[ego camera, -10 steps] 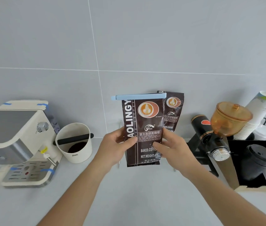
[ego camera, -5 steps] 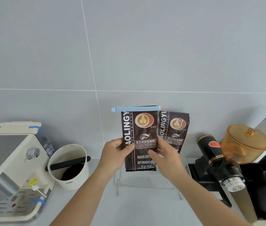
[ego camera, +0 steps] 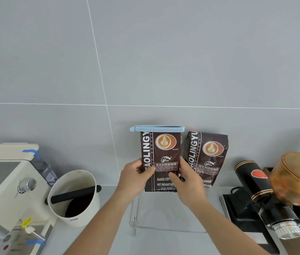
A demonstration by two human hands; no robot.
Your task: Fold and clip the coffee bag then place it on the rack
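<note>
Over the clear rack, left hand and right hand grip the clipped coffee bag

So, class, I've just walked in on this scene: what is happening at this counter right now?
A person holds a coffee bag upright in both hands, the left hand on one side and the right hand on the other. A blue clip already seals its folded top. The bag is at the clear rack by the wall, beside a second coffee bag standing there. It is not yet released.

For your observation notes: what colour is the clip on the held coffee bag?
Light blue clip, clearest in the head view.
</note>
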